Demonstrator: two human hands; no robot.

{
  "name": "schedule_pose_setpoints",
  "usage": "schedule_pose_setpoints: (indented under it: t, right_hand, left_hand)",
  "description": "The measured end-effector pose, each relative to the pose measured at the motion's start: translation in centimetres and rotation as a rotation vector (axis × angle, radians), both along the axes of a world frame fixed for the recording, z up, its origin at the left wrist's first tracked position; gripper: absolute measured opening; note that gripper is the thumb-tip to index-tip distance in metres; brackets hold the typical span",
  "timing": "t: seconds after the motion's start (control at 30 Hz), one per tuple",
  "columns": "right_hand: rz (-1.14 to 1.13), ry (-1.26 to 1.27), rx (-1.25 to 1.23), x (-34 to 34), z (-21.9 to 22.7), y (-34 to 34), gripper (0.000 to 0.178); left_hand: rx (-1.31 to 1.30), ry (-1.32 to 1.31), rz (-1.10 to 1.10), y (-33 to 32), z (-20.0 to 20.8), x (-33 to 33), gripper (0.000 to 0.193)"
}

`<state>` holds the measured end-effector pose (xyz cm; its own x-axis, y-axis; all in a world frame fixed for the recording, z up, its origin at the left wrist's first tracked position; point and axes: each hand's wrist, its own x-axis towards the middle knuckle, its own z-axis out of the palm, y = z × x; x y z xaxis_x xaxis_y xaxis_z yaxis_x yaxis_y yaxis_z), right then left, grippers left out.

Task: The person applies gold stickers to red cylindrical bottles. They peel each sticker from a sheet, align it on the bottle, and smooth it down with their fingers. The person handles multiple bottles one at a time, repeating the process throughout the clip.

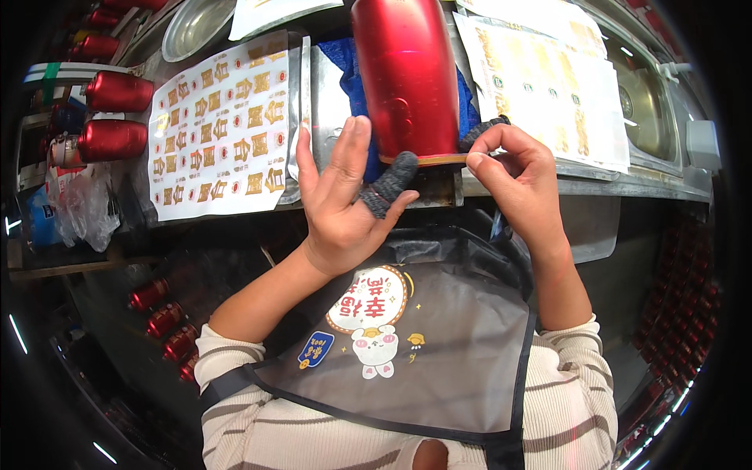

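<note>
While my apron (439, 352) fills the near foreground, I see both forearms rise from it toward the bench edge (595, 186). My left hand (345, 196) is spread, palm facing me, fingers up; its thumb wears a grey knit cot (389, 184) that presses against the bottom rim of the red can (406, 74). My right hand (513, 168) is pinched: its thumb and forefinger nip a thin gold strip (427, 160) running along that rim, and a 2nd grey cot shows on a finger behind the can. The can lies on a blue cloth (352, 78) on the bench, its bottom end toward me and just over the edge, between my 2 hands. Left of it lies a sheet of gold and red stickers (219, 129), with 2 more red cans (113, 117) on their sides beyond the sheet. Right of the can, paler sticker sheets (548, 86) overlap. Farther back sit a steel bowl (196, 27) at the left and a sink (650, 102) at the right.
</note>
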<state>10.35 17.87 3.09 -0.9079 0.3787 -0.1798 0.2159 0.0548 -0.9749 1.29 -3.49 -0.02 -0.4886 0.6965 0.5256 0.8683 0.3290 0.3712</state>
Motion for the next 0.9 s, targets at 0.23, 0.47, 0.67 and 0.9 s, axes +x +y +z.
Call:
schedule_pose_setpoints:
  t: [0.23, 0.47, 0.67, 0.9]
  right_hand:
    - [0.016, -0.015, 0.007, -0.5, -0.4, 0.1, 0.006]
    - [0.03, -0.016, -0.017, -0.3, -0.1, -0.4, 0.007]
    - [0.016, -0.013, -0.028, -0.2, 0.5, -0.5, 0.007]
    - [-0.014, 0.018, -0.063, 0.2, 1.6, -0.5, 0.005]
  left_hand:
    - [-0.045, 0.195, -0.015, 2.7, 1.7, -0.4, 0.023]
    - [0.195, -0.079, 0.073, 3.1, -0.2, -1.2, 0.061]
    - [0.165, -0.267, 0.059, -0.7, -1.3, 0.0, 0.054]
    - [0.057, -0.126, -0.04, -1.6, -2.1, -0.1, 0.038]
